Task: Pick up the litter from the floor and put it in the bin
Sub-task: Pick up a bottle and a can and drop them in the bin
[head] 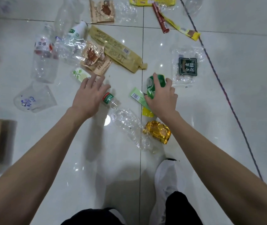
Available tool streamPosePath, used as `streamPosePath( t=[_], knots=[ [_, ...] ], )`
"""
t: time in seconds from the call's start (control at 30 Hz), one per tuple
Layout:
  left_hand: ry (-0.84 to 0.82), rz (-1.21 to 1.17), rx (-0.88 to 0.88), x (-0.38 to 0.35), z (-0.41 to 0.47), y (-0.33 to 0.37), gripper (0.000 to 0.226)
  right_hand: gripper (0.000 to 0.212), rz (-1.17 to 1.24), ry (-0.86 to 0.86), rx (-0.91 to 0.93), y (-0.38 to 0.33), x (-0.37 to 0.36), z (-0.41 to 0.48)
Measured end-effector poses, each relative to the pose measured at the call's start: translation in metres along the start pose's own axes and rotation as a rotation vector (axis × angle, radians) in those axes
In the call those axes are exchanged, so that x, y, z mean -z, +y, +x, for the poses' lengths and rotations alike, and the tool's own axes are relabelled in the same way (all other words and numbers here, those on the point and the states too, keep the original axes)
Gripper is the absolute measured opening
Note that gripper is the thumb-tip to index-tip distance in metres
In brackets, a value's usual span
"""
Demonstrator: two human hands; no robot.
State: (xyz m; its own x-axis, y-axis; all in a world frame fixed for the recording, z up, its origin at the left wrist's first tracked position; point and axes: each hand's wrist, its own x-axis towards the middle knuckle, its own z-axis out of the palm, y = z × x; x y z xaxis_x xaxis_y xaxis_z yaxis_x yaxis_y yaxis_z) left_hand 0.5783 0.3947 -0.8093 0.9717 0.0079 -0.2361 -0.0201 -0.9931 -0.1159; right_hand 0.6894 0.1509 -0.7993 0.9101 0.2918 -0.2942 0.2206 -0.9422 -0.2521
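A white shoe stands on the glossy white tiled floor. Just ahead lie a crushed clear plastic bottle and a crumpled gold foil wrapper. The right hand has its fingers curled round a dented green metal can, right of the floor's middle. The left hand has its fingers spread and holds nothing. Beyond lie brown paper snack bags and more clear bottles.
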Motion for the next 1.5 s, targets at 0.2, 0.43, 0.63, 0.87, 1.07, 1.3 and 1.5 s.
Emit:
streamPosePath(
  t=[0.2,0.43,0.63,0.87,1.07,1.3,1.5],
  knots=[
    [-0.027,0.130,0.024,0.003,0.002,-0.006,0.057,0.092,0.088,-0.023,-0.006,-0.001,-0.008,0.005],
    [0.025,-0.043,0.133,0.023,-0.005,-0.011,0.050,0.090,0.125,0.011,0.024,-0.005,0.014,-0.001],
    [0.029,-0.233,0.249,0.132,-0.040,-0.007,0.069,0.095,0.218,0.086,0.048,-0.027,0.110,-0.041],
    [0.139,-0.460,0.361,0.356,-0.096,-0.008,0.070,0.102,0.384,0.202,0.023,-0.078,0.313,-0.133],
    [0.250,-0.778,0.406,0.565,-0.176,-0.001,0.071,0.097,0.614,0.342,-0.058,-0.121,0.505,-0.242],
    [0.356,-1.053,0.358,0.757,-0.268,0.026,0.078,0.100,0.705,0.488,-0.152,-0.166,0.671,-0.385],
    [0.330,-1.124,0.188,0.835,-0.315,0.064,0.070,0.098,0.705,0.629,-0.228,-0.167,0.746,-0.494]
  ],
)
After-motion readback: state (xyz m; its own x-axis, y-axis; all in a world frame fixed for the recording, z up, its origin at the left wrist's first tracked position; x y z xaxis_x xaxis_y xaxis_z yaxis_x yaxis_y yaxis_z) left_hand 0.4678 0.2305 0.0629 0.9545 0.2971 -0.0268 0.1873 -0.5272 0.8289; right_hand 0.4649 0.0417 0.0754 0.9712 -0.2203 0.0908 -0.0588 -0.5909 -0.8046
